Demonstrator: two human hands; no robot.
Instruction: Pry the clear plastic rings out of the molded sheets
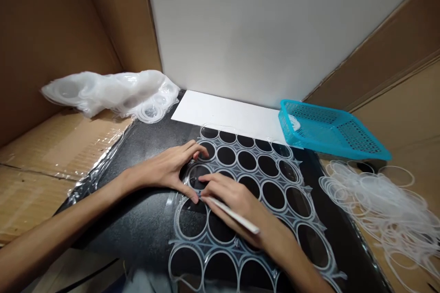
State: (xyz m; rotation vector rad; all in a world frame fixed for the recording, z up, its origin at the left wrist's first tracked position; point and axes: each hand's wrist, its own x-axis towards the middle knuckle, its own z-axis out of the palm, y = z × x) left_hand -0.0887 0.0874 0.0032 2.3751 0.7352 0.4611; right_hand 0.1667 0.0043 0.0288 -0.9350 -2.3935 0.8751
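Observation:
A translucent sheet of joined rings (240, 169) lies on the black work surface (137, 219), with round openings in rows. My left hand (172, 165) rests at the sheet's left edge, thumb and fingers spread around one ring, holding nothing. In my right hand (233, 197) is a slim white pen-like tool (237, 216), gripped near its front end. Its tip, close to my left thumb, meets the sheet beside a ring; my fingers partly hide the tip, and I cannot make out its kind.
Crumpled translucent ring sheets (120, 94) are heaped at the back left on cardboard (68, 146). A white board strip (220, 112) lies behind the sheet. A blue perforated basket (333, 132) stands at the back right, and a pile of loose translucent rings (388, 215) lies before it.

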